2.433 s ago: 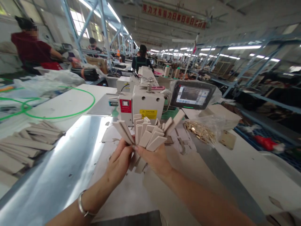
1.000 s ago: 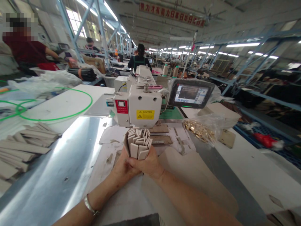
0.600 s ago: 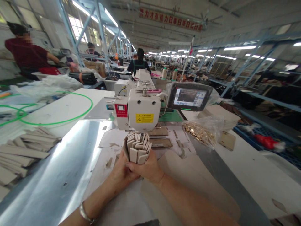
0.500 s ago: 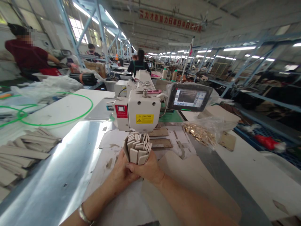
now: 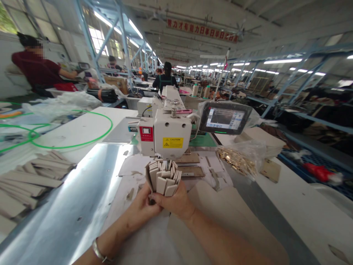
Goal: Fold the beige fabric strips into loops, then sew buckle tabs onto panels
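A bundle of beige flat strips (image 5: 162,180) stands on end between my two hands, its tips fanned a little apart. My left hand (image 5: 143,206) wraps the bundle from the left, fingers closed. From the right, my right hand (image 5: 176,200) grips it too, with the thumb across the front near the left hand. The lower ends of the strips are hidden by the hands. Just behind the bundle is the head of a white sewing machine (image 5: 172,136). Under the forearms lies a large beige sheet (image 5: 209,221).
Loose beige strips (image 5: 35,180) are piled at the left. A clear bag of gold-coloured metal pieces (image 5: 238,162) and a control screen (image 5: 224,117) are on the right. A green hose (image 5: 110,127) loops over the left table. Co-workers sit farther back, one in dark red (image 5: 38,70).
The view has shifted slightly, so the scene sits a little lower and to the right. Both hands still hold the bundle, and its strips have spread slightly at the top.
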Available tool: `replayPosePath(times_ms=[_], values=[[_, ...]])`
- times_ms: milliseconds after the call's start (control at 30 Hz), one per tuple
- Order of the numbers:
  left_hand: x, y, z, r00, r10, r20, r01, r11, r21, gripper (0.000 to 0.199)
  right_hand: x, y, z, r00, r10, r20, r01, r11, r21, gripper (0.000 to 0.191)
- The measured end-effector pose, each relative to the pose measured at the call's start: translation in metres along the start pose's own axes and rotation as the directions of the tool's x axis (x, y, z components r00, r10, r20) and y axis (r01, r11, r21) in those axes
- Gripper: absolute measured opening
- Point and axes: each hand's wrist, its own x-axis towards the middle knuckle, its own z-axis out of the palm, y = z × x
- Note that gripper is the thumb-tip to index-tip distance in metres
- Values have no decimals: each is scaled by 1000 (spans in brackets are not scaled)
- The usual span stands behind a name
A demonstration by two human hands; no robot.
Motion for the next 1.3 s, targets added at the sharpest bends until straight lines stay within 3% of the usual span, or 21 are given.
replayPosePath(times_ms=[200,333,467,567,733,1033,1300], values=[[1,16,-4,999,-47,20,48,999,-20,55,0,-2,-1,997,61,41,-63,996,65,39],[-1,7,-7,992,-104,-67,104,995,-6,50,1,-3,-2,995,73,66,-79,992,94,30],[-2,-4,-9,981,-152,-122,151,988,-21,41,1,-1,-4,993,81,82,-90,988,124,38],[-2,-9,-9,975,-178,-136,173,984,-45,39,0,1,-5,998,37,60,-43,993,107,43],[-3,-16,-10,964,-226,-137,215,972,-95,38,-3,1,-6,997,-77,26,76,997,33,37],[-4,-28,-12,958,-264,-109,246,957,-154,33,-2,0,-7,999,-36,-20,37,999,17,29],[-1,-15,-10,954,-258,-150,235,960,-154,30,0,0,-4,997,41,-65,-45,997,-60,29]])
